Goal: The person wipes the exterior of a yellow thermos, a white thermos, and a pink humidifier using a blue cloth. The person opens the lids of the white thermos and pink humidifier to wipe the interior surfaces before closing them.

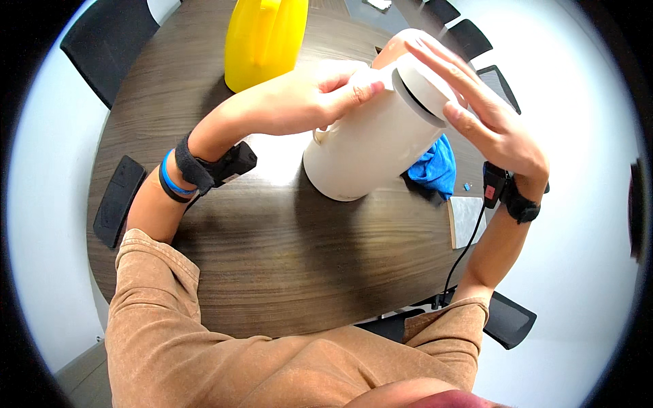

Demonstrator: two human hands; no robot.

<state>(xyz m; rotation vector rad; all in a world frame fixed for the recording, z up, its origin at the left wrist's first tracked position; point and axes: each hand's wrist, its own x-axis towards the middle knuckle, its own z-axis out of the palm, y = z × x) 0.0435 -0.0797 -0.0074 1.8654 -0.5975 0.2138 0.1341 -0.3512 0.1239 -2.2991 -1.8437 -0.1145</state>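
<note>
A white vacuum jug (pixel 364 153) stands on the wooden table, its top appearing to lean toward the far right. My left hand (pixel 299 98) grips its upper left side by the handle, thumb pressed along the body just below the neck. Curled over the white lid (pixel 420 83) at the top is my right hand (pixel 493 112), with the thumb against the lid's near edge and the fingers across its far side. A dark gap shows between lid and body. Part of the handle (pixel 318 136) shows under my left hand; its upper part is hidden.
A yellow jug (pixel 264 51) stands at the far left. Right of the white jug lie a crumpled blue cloth (pixel 437 166) and a grey-white flat slab (pixel 466 221). Black chairs (pixel 112 44) surround the table (pixel 272 272). A black cable (pixel 462 258) hangs from my right wrist.
</note>
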